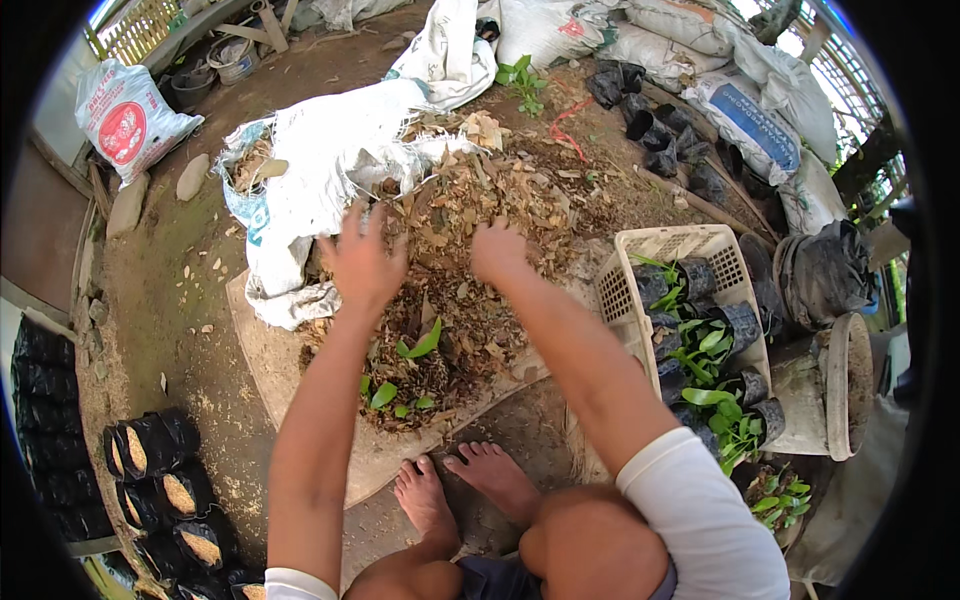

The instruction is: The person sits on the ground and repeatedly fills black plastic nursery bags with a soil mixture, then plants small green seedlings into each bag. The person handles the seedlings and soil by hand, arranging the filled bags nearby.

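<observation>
A mound of dry leaf litter [480,307] lies on a tan sheet [259,330] in front of my bare feet. My left hand [367,262] is spread over the mound's left side, beside a frayed white woven sack [322,142]; nothing shows in its fingers. On the mound's upper middle rests my right hand [499,251], its fingers bent down toward the leaves. The fingertips are partly hidden, so whether they grasp any litter is unclear. Small green leaves [424,341] poke out of the litter nearest to me.
At right stands a cream plastic crate [626,300] of seedlings in black bags, with a bucket [844,386] behind it. Filled black polybags [161,480] line the lower left. Stuffed sacks [667,45] are piled at the back right. Another sack [135,120] leans at far left.
</observation>
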{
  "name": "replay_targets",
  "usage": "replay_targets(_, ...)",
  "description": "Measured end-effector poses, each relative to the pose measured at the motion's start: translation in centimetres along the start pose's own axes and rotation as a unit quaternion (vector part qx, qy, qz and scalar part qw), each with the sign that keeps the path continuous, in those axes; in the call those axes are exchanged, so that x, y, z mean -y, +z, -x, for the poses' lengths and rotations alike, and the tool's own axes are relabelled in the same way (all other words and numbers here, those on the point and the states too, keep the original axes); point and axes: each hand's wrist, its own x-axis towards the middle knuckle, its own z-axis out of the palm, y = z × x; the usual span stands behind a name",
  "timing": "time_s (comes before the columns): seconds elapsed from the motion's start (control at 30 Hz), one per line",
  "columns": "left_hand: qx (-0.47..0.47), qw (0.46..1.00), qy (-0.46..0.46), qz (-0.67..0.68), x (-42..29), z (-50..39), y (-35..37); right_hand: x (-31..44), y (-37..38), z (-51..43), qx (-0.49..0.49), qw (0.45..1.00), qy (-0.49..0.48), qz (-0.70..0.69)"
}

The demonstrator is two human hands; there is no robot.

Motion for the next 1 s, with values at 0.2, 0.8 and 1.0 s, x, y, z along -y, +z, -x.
replay_targets(0.2,0.181,0.898,-0.239,0.322,12.8,8.3,-1.3,-5.6,3.4,0.3,0.071,0.972,0.02,-0.224)
replay_targets(0.8,0.244,0.896,-0.191,0.317,8.6,14.7,0.1,-0.4,8.9,6.9,0.02,0.792,-0.144,-0.593)
replay_targets(1.0,0.267,0.795,-0.276,0.47,9.6,14.2,1.4,3.4,4.5,7.4,0.378,0.575,-0.136,-0.713)
